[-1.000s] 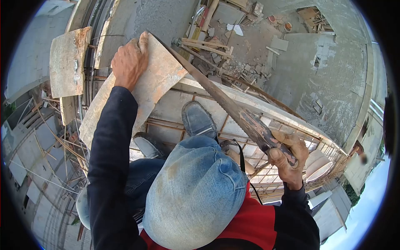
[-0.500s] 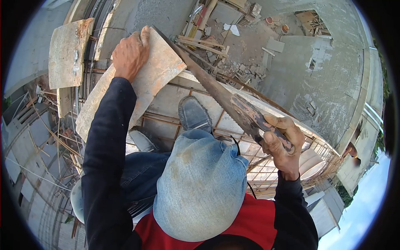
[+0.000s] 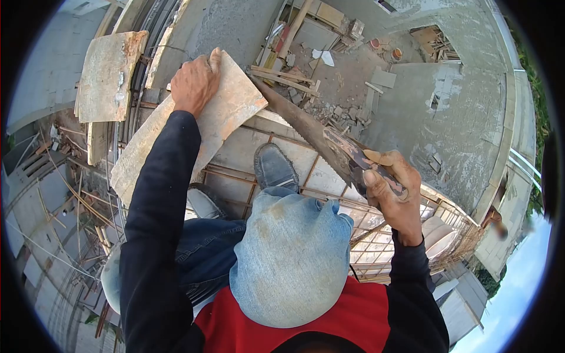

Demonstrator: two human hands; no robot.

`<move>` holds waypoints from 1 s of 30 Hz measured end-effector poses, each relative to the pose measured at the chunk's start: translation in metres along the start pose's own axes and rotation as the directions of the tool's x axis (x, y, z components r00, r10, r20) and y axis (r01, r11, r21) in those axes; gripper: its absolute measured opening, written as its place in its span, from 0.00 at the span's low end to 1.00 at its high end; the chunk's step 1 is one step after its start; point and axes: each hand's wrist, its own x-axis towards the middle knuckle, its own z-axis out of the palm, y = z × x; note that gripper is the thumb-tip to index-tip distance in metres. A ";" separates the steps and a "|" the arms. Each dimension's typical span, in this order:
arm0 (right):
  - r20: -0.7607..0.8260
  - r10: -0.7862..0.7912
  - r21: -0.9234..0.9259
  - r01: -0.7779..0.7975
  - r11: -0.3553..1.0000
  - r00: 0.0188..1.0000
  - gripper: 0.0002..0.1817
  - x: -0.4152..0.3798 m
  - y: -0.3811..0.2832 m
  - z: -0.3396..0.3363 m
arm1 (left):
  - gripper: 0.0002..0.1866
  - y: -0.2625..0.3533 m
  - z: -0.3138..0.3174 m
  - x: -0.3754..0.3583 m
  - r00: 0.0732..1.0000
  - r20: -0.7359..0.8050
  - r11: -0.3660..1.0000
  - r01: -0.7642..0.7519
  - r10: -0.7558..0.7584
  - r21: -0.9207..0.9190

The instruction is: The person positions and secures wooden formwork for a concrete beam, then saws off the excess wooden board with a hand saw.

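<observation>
My left hand [image 3: 195, 83] is closed over the upper edge of a long, mortar-stained board [image 3: 226, 106], its thumb lying along the top. The board slants down to the left beneath my forearm. In my right hand [image 3: 395, 189] is the worn, dark handle of a hand saw [image 3: 306, 126], thumb and fingers wrapped round it. The rusty blade points up and left to the board's right-hand edge, teeth facing my legs. Its far end is hidden at that edge. My dark shoe [image 3: 275, 166] rests below the board, near the rebar grid.
Another stained board [image 3: 110, 79] stands at the upper left. Rebar mesh [image 3: 376, 238] runs beneath and to the right of me. Far below lie timber strips [image 3: 288, 81], rubble [image 3: 341, 115] and a bucket [image 3: 396, 54]. A person [image 3: 494, 222] shows partly at the far right.
The saw's far end, which showed beyond the board's top edge, is now hidden at its right edge. The board and my left hand appear slightly lower and further right.
</observation>
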 end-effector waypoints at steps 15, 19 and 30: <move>-0.535 0.026 0.334 0.183 0.925 0.845 0.21 -0.004 0.051 0.013 | 0.20 -0.039 -0.061 0.027 0.895 -0.331 0.921 -0.361 0.298 -0.145; -0.642 0.112 0.417 0.223 0.881 0.759 0.20 -0.004 0.063 0.007 | 0.35 -0.118 -0.126 0.063 0.884 -0.400 0.965 -0.176 0.243 0.196; -0.687 0.314 0.609 0.282 0.741 0.655 0.14 -0.016 0.093 -0.015 | 0.31 -0.206 -0.209 0.051 0.971 0.224 0.937 0.149 -0.079 -0.316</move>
